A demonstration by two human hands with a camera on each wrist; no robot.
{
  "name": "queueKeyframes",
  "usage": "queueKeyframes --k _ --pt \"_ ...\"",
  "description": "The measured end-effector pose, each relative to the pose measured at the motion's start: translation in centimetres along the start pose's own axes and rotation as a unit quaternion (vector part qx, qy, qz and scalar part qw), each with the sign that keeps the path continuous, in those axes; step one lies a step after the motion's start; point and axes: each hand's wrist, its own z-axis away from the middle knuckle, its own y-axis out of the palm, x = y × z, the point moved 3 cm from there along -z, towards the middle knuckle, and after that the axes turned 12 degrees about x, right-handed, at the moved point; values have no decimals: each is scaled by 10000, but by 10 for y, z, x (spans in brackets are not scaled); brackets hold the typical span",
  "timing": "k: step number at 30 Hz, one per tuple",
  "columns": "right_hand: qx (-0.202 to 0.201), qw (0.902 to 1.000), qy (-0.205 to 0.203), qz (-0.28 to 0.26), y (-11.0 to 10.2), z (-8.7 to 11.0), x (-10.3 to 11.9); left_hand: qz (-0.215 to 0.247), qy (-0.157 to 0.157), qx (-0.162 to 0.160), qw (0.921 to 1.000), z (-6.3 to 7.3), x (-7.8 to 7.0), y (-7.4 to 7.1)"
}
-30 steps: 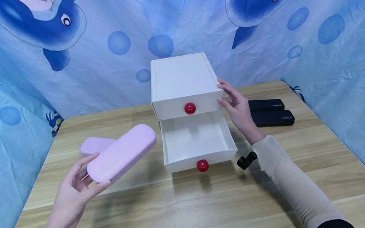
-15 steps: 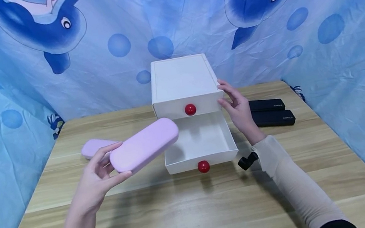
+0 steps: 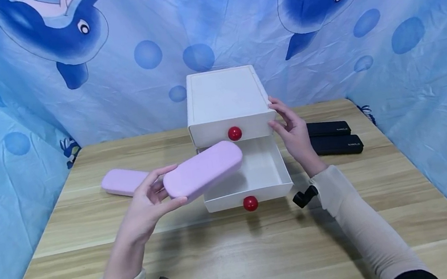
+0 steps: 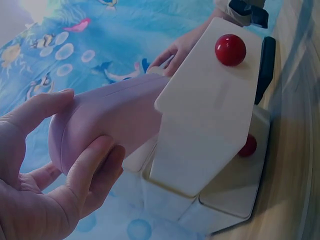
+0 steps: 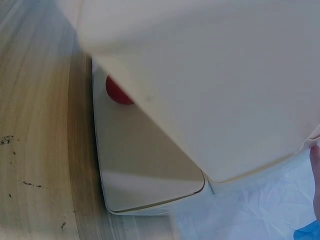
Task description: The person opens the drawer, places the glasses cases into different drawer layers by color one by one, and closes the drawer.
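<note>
My left hand (image 3: pixel 147 207) grips one end of a lilac oblong hard case (image 3: pixel 206 168), thumb and fingers on opposite sides. The case's far end hangs over a pulled-out white drawer (image 3: pixel 263 165) with a red knob. That drawer belongs to a white drawer cabinet (image 3: pixel 225 94), whose top drawer with a red knob (image 3: pixel 234 133) is pushed in. My right hand (image 3: pixel 293 136) touches the cabinet's front right corner, fingers relaxed. A lower drawer front (image 5: pixel 140 150) shows beneath the pulled-out drawer in the right wrist view.
A second lilac case (image 3: pixel 122 181) lies on the wooden table (image 3: pixel 240 261), left of the cabinet and partly behind my left hand. Two black cases (image 3: pixel 336 145) lie to the right. A blue sea-themed curtain (image 3: pixel 149 97) hangs behind and along both sides.
My left hand has carried the lilac case rightward, from beside the cabinet to above the pulled-out drawer. My right hand has stayed on the cabinet's corner.
</note>
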Motion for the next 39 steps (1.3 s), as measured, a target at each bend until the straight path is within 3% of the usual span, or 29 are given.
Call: queueKeyframes --k 8,26,39 --pt "-45 10000 -58 -57 0 0 0 -429 -203 111 9988 -16 1 13" --pt "-39 10000 -11 -18 0 0 -2 -799 -833 67 9933 -41 5 27" --pt "-18 10000 41 1 -1 1 -2 -908 -808 213 9924 -54 7 35"
